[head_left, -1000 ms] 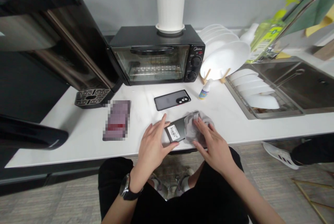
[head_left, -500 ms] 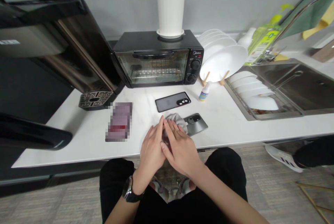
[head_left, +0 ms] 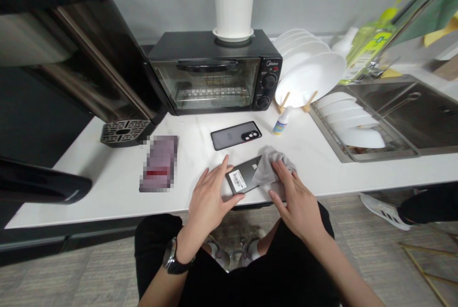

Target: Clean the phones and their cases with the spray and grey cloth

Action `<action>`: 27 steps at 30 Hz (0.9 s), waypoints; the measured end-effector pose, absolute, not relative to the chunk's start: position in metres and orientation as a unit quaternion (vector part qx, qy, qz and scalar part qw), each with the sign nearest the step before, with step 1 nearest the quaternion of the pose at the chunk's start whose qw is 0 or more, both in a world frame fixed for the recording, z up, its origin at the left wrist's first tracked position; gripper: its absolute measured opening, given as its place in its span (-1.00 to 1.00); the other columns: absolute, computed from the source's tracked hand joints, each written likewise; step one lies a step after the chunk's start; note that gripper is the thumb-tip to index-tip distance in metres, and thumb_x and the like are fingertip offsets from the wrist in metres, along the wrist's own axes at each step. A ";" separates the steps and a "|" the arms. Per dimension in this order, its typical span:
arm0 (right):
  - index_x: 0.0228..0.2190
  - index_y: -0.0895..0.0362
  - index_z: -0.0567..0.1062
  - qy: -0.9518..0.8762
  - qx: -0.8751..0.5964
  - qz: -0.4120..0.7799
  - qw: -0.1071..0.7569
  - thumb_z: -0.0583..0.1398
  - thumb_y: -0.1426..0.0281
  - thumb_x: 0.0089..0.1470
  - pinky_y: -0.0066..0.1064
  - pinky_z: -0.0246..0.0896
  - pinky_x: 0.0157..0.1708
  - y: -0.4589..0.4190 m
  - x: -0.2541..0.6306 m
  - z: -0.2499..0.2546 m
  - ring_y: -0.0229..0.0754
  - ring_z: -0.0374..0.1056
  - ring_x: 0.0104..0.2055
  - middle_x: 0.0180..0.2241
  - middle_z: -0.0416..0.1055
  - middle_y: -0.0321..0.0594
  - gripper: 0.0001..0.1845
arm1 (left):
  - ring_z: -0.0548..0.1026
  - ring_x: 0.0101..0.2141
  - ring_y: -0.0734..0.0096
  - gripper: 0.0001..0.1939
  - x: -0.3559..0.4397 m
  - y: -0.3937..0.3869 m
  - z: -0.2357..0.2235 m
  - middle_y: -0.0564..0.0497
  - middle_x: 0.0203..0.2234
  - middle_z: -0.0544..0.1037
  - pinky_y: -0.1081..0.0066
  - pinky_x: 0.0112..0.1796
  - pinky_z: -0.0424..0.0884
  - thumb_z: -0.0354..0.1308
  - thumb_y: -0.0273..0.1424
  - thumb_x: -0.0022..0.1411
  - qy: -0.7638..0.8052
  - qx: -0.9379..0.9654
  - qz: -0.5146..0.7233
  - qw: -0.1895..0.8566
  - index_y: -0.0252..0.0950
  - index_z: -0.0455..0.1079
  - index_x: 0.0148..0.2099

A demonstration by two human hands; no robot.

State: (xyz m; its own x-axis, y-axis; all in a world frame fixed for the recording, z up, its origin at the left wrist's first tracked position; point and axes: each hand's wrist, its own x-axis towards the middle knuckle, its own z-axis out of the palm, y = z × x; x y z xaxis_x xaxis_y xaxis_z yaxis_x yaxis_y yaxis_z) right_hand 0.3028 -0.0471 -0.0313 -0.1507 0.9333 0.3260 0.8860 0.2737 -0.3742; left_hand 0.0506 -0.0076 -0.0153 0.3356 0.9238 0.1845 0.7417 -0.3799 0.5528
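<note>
A dark grey phone [head_left: 245, 176] with a white barcode sticker lies back-up near the counter's front edge. My left hand [head_left: 211, 199] rests at its left end, thumb and fingers spread around that end and steadying it. My right hand [head_left: 295, 197] presses a grey cloth [head_left: 274, 166] flat onto the phone's right half, fingers stretched over the cloth. The cloth hides the camera end of the phone. A watch sits on my left wrist.
A second black phone [head_left: 236, 135] lies behind, a small white dropper bottle [head_left: 281, 123] to its right, a blurred dark object [head_left: 159, 164] to the left. Behind stand a toaster oven [head_left: 214, 75], a coffee machine [head_left: 82, 58], white plates [head_left: 309, 75] in a rack and a sink [head_left: 404, 116].
My right hand has slid the cloth from the phone's left end back to its right end. The barcode sticker shows again, and the camera end is covered. The left hand has stayed put.
</note>
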 end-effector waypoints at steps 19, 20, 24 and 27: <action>0.45 0.32 -0.08 -0.821 -0.494 0.127 0.255 0.06 0.11 0.39 0.11 0.17 0.36 -0.054 0.202 -0.012 0.14 0.11 0.45 0.40 0.14 0.20 -0.15 | 0.45 0.26 0.11 0.14 0.049 -0.013 -0.024 -0.13 0.30 0.44 -0.04 0.35 0.21 0.23 -0.55 0.18 0.540 0.792 0.236 0.157 -0.11 -0.43 0.56; 0.46 0.28 -0.12 -0.822 -0.490 0.136 0.257 0.05 0.15 0.40 0.08 0.18 0.36 -0.059 0.208 -0.012 0.10 0.17 0.43 0.39 0.18 0.17 -0.17 | 0.45 0.26 0.10 0.16 0.050 -0.013 -0.023 -0.10 0.29 0.46 -0.05 0.35 0.20 0.25 -0.56 0.16 0.540 0.791 0.235 0.166 -0.11 -0.42 0.56; 0.48 0.12 -0.20 -0.809 -0.507 0.143 0.261 0.04 0.23 0.42 0.02 0.20 0.36 -0.069 0.246 -0.018 -0.03 0.29 0.36 0.34 0.31 0.00 -0.21 | 0.41 0.29 0.10 0.19 0.051 -0.011 -0.016 -0.08 0.29 0.46 -0.07 0.37 0.15 0.32 -0.55 0.16 0.535 0.791 0.230 0.189 -0.09 -0.41 0.56; 0.47 0.08 -0.11 -0.787 -0.552 0.095 0.258 0.06 0.19 0.41 0.07 0.20 0.35 -0.064 0.277 -0.026 0.02 0.28 0.36 0.36 0.27 -0.01 -0.24 | 0.42 0.28 0.10 0.13 0.050 -0.009 -0.015 -0.08 0.27 0.48 -0.05 0.37 0.14 0.35 -0.42 0.24 0.522 0.797 0.233 0.193 -0.09 -0.37 0.56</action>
State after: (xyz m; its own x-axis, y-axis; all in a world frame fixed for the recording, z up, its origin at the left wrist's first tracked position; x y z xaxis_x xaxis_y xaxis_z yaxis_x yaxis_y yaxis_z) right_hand 0.2773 -0.0642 -0.0262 -0.2581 0.9178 0.3017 0.8199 0.3732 -0.4340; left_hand 0.0502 -0.0087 -0.0146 0.3450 0.9230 0.1703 0.7426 -0.3794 0.5519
